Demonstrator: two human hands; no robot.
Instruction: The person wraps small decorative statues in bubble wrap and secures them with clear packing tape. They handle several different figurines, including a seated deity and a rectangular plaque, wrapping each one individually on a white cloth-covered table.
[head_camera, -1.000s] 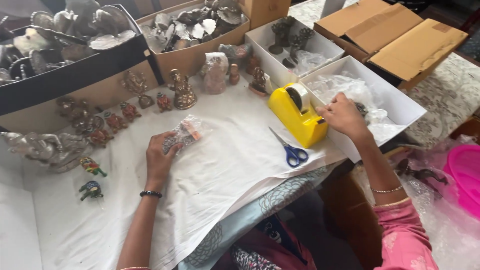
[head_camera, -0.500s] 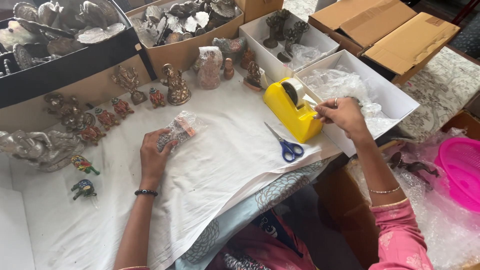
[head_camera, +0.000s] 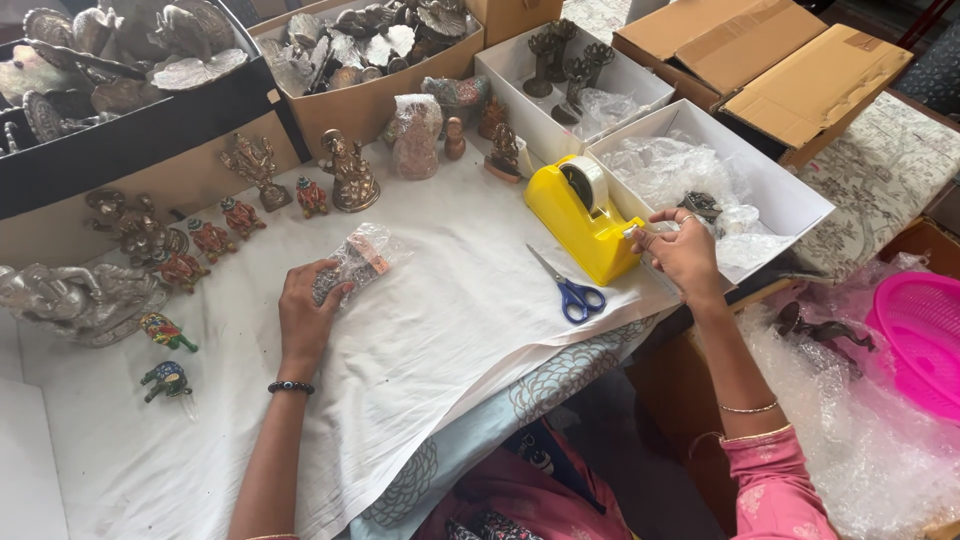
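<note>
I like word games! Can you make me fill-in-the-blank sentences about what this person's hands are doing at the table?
1. The right hand pulls tape from a dispenser coloured ____.
2. The left hand presses a small bubble-wrapped bundle onto the ____ cloth.
3. The scissors have ____ handles.

Missing words: yellow, white, blue

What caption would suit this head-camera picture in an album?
Left hand presses a bubble-wrapped parcel on white cloth; right hand pulls tape at the yellow dispenser.

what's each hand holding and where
Left hand presses the near end of a bubble-wrapped bundle on the cloth. Right hand pinches the tape end at the yellow dispenser.
</note>
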